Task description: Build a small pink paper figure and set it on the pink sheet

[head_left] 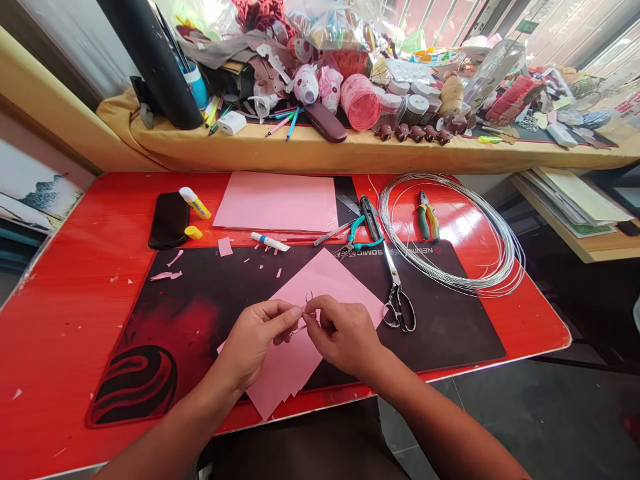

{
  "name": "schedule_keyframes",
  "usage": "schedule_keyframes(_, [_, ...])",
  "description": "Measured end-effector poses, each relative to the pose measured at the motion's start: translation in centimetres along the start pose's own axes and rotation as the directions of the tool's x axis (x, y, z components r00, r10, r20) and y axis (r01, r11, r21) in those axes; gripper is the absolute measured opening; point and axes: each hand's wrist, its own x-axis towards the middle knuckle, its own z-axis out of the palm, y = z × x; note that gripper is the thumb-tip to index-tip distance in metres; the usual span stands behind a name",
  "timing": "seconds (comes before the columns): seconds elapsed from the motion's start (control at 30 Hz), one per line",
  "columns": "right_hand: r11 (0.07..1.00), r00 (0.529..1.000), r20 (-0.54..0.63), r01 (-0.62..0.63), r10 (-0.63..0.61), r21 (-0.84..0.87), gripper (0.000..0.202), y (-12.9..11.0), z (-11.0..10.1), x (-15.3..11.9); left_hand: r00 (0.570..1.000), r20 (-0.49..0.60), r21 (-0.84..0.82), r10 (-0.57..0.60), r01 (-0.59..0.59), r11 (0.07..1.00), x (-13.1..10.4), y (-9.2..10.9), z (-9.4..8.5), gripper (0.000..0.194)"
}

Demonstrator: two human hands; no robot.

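My left hand (263, 340) and my right hand (346, 333) meet above the pink paper (345, 280), both pinched on a thin bent wire (309, 294). A small loop of it stands up above my fingertips; the rest is partly hidden by the fingers. The paper lies at an angle on the black mat, its lower edge cut in steps. Right of the paper are silver scissors (399, 308), handles toward me. Teal-handled pliers (356, 237) and a black utility knife (370, 217) lie behind it.
A coil of silver wire (505, 250) surrounds green-yellow pliers (427, 220) at right. A pink paper stack (275, 201), white marker (270, 241), glue stick (196, 203), its yellow cap (193, 233) and black phone (169, 220) lie behind. Paper scraps (167, 275) dot the mat (440, 333). A crowded ledge (280, 152) borders the table.
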Motion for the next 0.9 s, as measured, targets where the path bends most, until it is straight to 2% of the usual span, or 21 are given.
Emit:
schedule_keyframes(0.2, [0.999,0.999,-0.034,-0.035,0.036,0.021,0.006,-0.1,0.2,-0.1,0.997,-0.028,0.117,0.075,-0.071,0.991,-0.2,0.4,0.2,0.032])
schedule_keyframes(0.37, [0.997,0.998,0.018,-0.055,0.054,0.055,0.009,0.2,0.2,-0.2,0.999,-0.033,0.019,0.02,-0.02,1.0,0.1,0.1,0.1,0.036])
schedule_keyframes(0.57, [0.995,0.999,-0.024,-0.033,0.035,0.092,0.009,0.6,-0.2,-0.5,0.999,-0.041,-0.094,-0.017,0.013,0.996,0.4,0.0,0.2,0.036])
schedule_keyframes(0.9, [1.0,0.999,-0.024,0.023,-0.023,0.015,0.01,0.8,0.1,-0.5,0.999,-0.036,-0.117,-0.03,0.025,0.993,0.4,-0.1,0.1,0.035])
